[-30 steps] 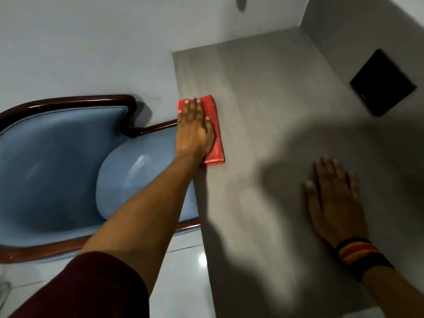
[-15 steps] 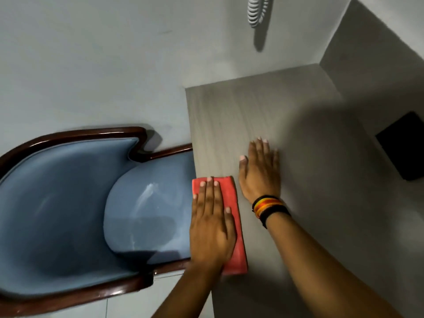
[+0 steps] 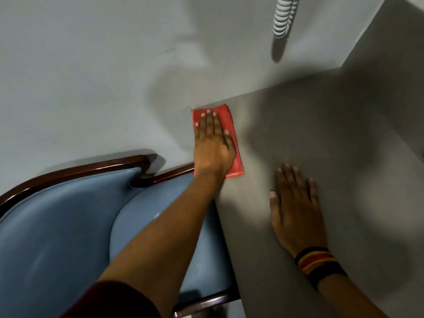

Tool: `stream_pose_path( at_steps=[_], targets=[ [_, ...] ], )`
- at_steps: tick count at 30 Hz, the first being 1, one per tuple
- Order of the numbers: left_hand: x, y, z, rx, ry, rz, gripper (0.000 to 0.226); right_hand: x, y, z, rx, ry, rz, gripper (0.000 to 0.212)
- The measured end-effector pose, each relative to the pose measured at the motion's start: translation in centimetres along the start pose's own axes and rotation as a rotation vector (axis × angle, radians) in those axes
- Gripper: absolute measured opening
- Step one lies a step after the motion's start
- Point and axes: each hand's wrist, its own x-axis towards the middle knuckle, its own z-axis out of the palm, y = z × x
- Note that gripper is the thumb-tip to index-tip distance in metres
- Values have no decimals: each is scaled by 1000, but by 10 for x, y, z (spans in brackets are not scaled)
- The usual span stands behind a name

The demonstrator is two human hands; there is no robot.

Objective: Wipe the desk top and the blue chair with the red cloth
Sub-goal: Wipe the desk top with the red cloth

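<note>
**Cloth at the far left corner of the table**

Left hand (image 3: 212, 145) lies flat, fingers spread, pressing the folded red cloth (image 3: 229, 127) onto the grey table (image 3: 309, 134) – right at its far left corner by the wall. Right hand (image 3: 296, 210) rests open, palm down, nearby. Blue chair (image 3: 57, 237) sits tucked alongside, under the left forearm.

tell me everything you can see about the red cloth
The red cloth is a folded rectangle of thin, soft-looking fabric, lying flat at the far left corner of the grey desk top, against the wall. The left hand lies palm down over most of it, fingers spread; its right strip and near corner show. The right hand rests apart from it.
</note>
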Motion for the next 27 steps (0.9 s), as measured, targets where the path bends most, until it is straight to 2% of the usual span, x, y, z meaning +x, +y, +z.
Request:
stream_pose_path(
  at_steps=[4,6,8,11,16,19,24,27],
  targets=[
    [-103,27,4,-16,16,214,64,-2,-3,-2,-45,-14,18,60],
    [-115,28,5,-67,15,265,63,-3,-3,-1,-39,-14,25,60],
    [-94,25,0,-98,-5,275,62,-4,-2,0,-34,-22,9,59],
    [-22,23,3,-125,-11,329,60,-4,2,0,-18,-24,17,58],
    [95,-4,-5,-110,-133,586,54,-2,4,2,54,26,4,55],
    [92,-9,-12,-100,-149,661,57,-4,4,3,45,37,-6,54],
    [21,-12,-15,-49,-97,614,62,-5,0,0,12,-2,17,57],
    [30,-13,-12,-56,-114,642,60,-5,-2,2,1,-17,22,58]
  ],
)
